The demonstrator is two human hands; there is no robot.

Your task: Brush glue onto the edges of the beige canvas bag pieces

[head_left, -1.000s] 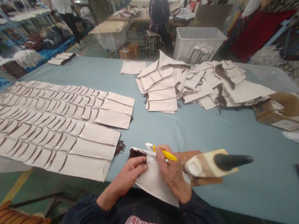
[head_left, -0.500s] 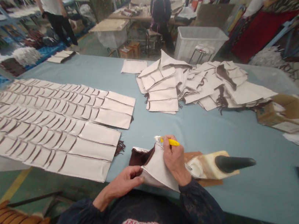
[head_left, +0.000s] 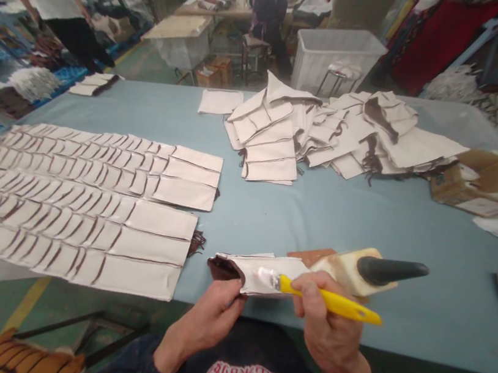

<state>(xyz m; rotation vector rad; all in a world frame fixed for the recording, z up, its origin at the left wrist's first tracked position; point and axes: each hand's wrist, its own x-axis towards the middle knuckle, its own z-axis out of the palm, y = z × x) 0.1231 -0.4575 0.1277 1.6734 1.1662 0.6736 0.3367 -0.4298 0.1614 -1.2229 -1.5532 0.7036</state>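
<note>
My right hand point(head_left: 327, 321) grips a yellow-handled brush point(head_left: 347, 306), its bristles smeared white and held at the upper face of a white fabric piece point(head_left: 259, 265). The piece lies near the table's front edge, its brown-lined end point(head_left: 223, 269) gaping toward the left. At the near corner of that opening, my left hand point(head_left: 213, 311) pinches the edge between thumb and fingers. Just right of the piece, a cream container point(head_left: 342, 264) with a black handle point(head_left: 390, 270) rests on a brown board point(head_left: 308, 256), partly hidden by my right hand.
Overlapping rows of white pieces with brown edges point(head_left: 156, 254) cover the table's left side. A loose heap of similar pieces point(head_left: 340, 131) lies at the back, beside a cardboard box point(head_left: 481, 182). People stand beyond the blue table point(head_left: 264, 213).
My right hand has swung right and down, and the brush has come from the piece's raised far corner to its upper face. The piece now lies flatter, with my left hand still at its edge.
</note>
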